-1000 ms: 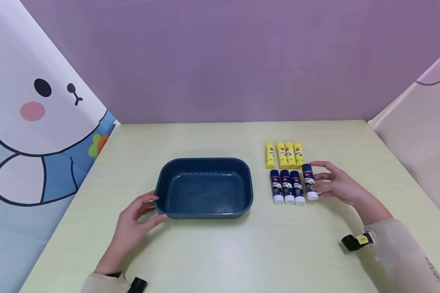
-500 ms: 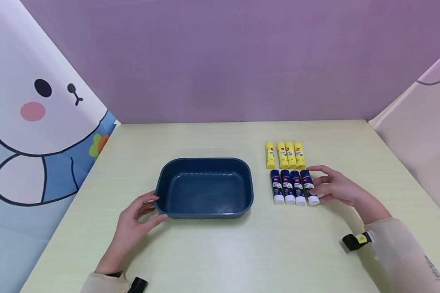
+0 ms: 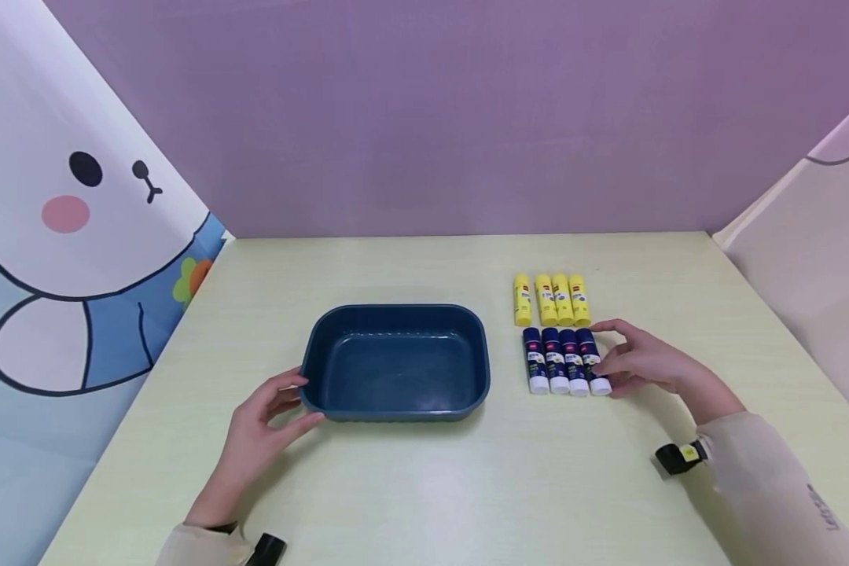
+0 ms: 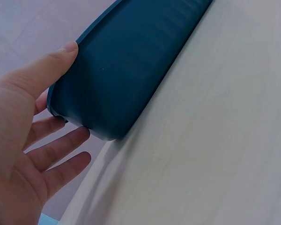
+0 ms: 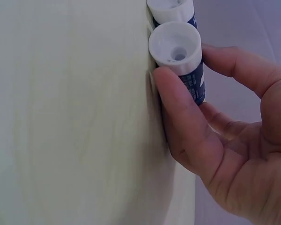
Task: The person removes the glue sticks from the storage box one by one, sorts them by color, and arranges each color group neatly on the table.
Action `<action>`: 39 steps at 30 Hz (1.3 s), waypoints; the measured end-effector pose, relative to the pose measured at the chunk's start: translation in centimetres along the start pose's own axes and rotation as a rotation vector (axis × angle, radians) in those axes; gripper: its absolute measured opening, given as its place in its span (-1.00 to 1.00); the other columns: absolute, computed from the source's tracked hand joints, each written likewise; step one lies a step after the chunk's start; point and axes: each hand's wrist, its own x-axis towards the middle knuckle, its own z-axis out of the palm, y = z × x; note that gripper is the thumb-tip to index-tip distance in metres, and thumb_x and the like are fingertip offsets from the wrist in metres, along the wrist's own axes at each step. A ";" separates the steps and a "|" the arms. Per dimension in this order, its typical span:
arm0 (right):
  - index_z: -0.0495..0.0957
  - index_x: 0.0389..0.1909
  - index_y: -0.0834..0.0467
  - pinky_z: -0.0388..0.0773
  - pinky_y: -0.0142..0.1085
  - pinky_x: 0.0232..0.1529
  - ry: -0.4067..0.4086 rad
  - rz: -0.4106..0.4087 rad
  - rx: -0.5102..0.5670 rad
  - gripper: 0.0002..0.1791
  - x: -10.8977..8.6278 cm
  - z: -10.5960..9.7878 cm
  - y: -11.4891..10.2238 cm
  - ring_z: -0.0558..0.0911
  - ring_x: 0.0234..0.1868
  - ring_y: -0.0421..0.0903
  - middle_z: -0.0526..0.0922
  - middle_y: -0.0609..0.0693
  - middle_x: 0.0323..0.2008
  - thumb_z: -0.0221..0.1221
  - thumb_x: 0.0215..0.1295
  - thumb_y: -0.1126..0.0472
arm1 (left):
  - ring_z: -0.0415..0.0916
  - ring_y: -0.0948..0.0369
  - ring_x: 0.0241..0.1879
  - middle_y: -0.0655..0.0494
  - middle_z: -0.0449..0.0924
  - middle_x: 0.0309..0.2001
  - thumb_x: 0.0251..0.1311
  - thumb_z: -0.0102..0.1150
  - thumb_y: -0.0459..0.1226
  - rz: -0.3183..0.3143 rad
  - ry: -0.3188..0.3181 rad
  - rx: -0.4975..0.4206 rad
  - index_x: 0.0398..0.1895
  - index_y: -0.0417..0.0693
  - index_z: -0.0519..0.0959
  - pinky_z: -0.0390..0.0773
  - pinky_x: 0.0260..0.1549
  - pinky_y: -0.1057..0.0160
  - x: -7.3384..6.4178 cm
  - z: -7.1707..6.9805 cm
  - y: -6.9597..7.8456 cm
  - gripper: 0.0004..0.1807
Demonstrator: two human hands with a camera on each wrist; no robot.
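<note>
Four-sided with rounded corners, the dark blue plastic basin (image 3: 396,373) stands on the pale table. My left hand (image 3: 255,436) touches its near left corner: the thumb lies on the near side, loosely spread fingers on the left side. My right hand (image 3: 651,363) pinches the rightmost navy glue stick (image 3: 590,358) between thumb and fingers. That glue stick lies on the table, its white end toward me; the right wrist view shows this hollow white end (image 5: 175,44) close up. Several like navy glue sticks (image 3: 555,362) lie side by side to its left.
Behind the navy row lies a row of several yellow glue sticks (image 3: 562,300), the leftmost slightly apart. A purple backdrop (image 3: 453,118) rises at the table's far edge. A printed cartoon sheet (image 3: 64,299) hangs on the left, a pale sheet (image 3: 806,259) on the right.
My right hand has lowered the navy glue stick to the table and brought it left, against the right end of the navy row. My left hand and the basin stay put.
</note>
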 end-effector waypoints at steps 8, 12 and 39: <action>-0.19 0.51 0.27 0.74 -0.12 -0.25 -0.018 0.039 -0.008 -0.08 0.1 -0.2 0.2 0.64 -0.35 -0.01 0.65 0.12 -0.29 0.21 0.31 0.33 | 0.60 0.41 -0.11 -0.22 0.55 0.15 -0.08 0.49 -0.56 0.004 -0.002 0.000 0.05 -0.23 0.56 0.59 -0.07 0.49 0.0 0.0 0.1 -0.45; -0.19 0.51 0.28 0.74 -0.14 -0.28 -0.039 0.028 0.000 -0.09 0.1 -0.2 0.3 0.64 -0.39 -0.04 0.66 0.13 -0.32 0.20 0.33 0.32 | 0.59 0.42 -0.10 -0.21 0.54 0.16 -0.08 0.49 -0.56 0.004 -0.001 0.007 0.05 -0.23 0.55 0.59 -0.06 0.49 0.0 0.0 0.0 -0.46; 0.00 0.44 0.36 0.72 -0.09 -0.21 0.007 -0.024 -0.168 -0.23 -2.0 0.2 -0.4 0.66 -0.24 0.09 0.62 0.22 -0.13 0.18 0.41 0.17 | 0.53 -0.07 0.12 -0.13 0.48 0.26 0.08 0.48 -0.34 -0.068 -0.078 0.204 0.30 -0.20 0.43 0.68 -0.05 0.14 0.0 -1.9 1.9 -0.32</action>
